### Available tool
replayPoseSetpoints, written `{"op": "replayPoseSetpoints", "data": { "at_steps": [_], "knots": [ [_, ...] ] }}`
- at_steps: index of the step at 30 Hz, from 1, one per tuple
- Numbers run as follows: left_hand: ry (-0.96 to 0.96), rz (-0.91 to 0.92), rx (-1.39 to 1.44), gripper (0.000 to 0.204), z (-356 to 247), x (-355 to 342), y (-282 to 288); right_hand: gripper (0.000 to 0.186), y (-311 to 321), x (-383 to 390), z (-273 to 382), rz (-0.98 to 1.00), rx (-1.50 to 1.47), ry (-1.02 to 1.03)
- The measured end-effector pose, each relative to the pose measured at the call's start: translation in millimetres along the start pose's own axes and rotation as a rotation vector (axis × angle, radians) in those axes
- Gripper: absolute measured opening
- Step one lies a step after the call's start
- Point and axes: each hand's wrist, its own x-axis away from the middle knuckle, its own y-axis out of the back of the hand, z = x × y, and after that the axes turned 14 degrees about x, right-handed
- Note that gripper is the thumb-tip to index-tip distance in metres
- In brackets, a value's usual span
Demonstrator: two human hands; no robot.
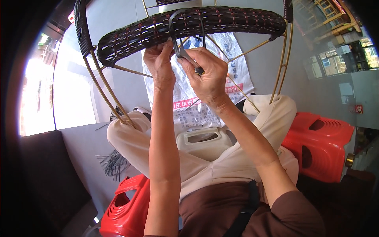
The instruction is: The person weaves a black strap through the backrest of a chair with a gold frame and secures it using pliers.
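A dark brown woven rattan-like band (237, 19) with reddish flecks spans a gold metal chair frame (282, 67) in front of me. My left hand (160, 65) is closed at the band's lower edge, fingertips pinched together; what lies between them is too small to make out. Just right of it, my right hand (207, 75) is closed around a slim dark tool (191, 61) with a black end, its exact kind unclear. A dark flat weaving strip (172, 25) loops over the band and comes down to the right hand.
A white printed sack (237, 51) lies on the grey floor beneath the frame. A beige plastic stool (203, 146) stands between my legs. Red plastic stools (319, 146) are at right and lower left (126, 205). Loose dark strips (114, 164) lie on the floor at left.
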Motion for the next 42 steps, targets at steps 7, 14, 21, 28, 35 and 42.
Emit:
{"op": "replayPoseSetpoints", "data": {
  "at_steps": [7,14,21,28,35,42],
  "knots": [
    [-0.037,0.047,0.044,0.011,1.3,-2.9,9.2,0.011,-6.0,1.9,7.2,0.014,-0.048,-0.149],
    [0.022,0.044,-0.023,0.013,-0.3,-2.8,9.6,0.010,-8.0,13.2,1.1,-0.025,-0.161,-0.390],
    [0.032,-0.017,-0.043,0.007,-6.3,1.5,-6.3,0.011,-6.4,6.3,8.3,0.023,-0.343,-0.617],
    [0.033,0.031,-0.022,0.011,-3.4,-1.1,2.7,0.011,-10.6,3.4,10.9,-0.023,-0.627,-0.781],
    [0.058,0.030,-0.059,0.010,-2.6,-4.3,7.8,0.008,-17.7,-7.4,10.5,-0.088,-0.745,-0.822],
    [0.082,0.062,-0.027,0.013,-5.6,-1.7,0.3,0.006,-36.3,-9.2,-10.8,-0.149,-0.591,-0.717]
  ]
}}
